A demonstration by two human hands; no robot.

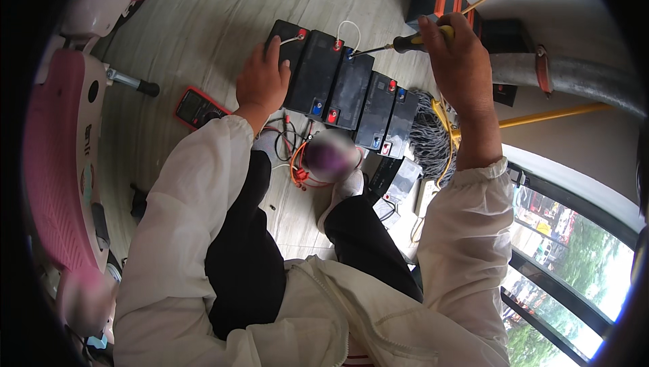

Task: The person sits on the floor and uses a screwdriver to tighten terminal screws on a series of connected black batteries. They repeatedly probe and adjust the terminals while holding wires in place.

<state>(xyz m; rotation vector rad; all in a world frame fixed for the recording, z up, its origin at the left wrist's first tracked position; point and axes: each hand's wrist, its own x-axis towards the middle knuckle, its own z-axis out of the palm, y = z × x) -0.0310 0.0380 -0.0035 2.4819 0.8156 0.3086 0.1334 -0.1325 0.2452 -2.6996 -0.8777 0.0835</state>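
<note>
My right hand [460, 63] grips a yellow-and-black screwdriver [409, 43], its long shaft reaching to a blue terminal [350, 52] on a black battery [351, 90], where a white wire loops. My left hand [263, 78] rests with fingers apart at the left edge of the leftmost battery [297, 69], its index fingertip near a short white lead at a red terminal [301, 33]. Two more black batteries [370, 113] adjoin at the right, with red and blue terminals. A red-and-black multimeter [196, 107] lies left of my left wrist.
Tangled red and black leads [297, 178] lie by my feet. A grey mop head [433, 137], yellow pole [554, 113], metal pipe [574, 76] and black-orange boxes [433, 2] crowd the right, above a window [568, 245]. A pink-and-white scooter [64, 151] lines the left.
</note>
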